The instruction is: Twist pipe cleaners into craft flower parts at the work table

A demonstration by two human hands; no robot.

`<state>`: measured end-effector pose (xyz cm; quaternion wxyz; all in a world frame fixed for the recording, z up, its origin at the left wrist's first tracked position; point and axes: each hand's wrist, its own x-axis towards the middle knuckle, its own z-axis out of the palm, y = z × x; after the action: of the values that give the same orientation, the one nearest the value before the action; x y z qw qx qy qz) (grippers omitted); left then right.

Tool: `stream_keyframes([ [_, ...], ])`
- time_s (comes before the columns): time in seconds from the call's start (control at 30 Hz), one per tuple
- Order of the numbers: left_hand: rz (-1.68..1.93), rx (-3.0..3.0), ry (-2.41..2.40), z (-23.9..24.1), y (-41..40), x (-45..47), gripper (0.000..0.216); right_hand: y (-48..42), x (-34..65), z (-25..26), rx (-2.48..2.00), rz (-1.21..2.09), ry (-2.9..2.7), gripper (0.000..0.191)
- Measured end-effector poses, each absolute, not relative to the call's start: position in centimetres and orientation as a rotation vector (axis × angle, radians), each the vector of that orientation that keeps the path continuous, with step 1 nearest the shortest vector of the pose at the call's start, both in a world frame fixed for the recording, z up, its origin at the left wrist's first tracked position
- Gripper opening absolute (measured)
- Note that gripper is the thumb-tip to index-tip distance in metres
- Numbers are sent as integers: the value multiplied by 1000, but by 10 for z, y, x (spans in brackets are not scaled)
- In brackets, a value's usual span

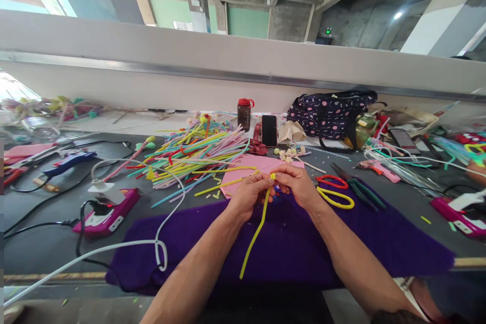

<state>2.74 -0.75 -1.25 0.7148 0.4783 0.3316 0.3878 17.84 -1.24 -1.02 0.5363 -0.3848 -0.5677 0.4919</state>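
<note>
My left hand (248, 193) and my right hand (296, 182) meet over a purple cloth (288, 248), both pinched on the top end of a yellow pipe cleaner (255, 235). Its long tail hangs down toward me across the cloth. A pink sheet (243, 169) lies just beyond my hands. To the right of my right hand lie a yellow loop (336, 199) and a red loop (331, 179) of pipe cleaner.
A heap of coloured pipe cleaners (193, 154) spreads at the left centre. A pink power strip (108, 212) with white cable sits left. Pliers (359, 187), a phone (269, 130), a brown bottle (245, 113) and a dotted bag (332, 114) stand behind. Another pink strip (457, 212) lies right.
</note>
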Motion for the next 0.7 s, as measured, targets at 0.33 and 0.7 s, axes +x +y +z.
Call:
stream_keyframes([
  [0.33, 996, 1231, 822, -8, -13, 32, 25, -15, 175, -9, -993, 1085, -1359, 15],
  [0.7, 994, 1270, 826, -7, -14, 30, 28, -14, 175, -10, -943, 1203, -1262, 18],
])
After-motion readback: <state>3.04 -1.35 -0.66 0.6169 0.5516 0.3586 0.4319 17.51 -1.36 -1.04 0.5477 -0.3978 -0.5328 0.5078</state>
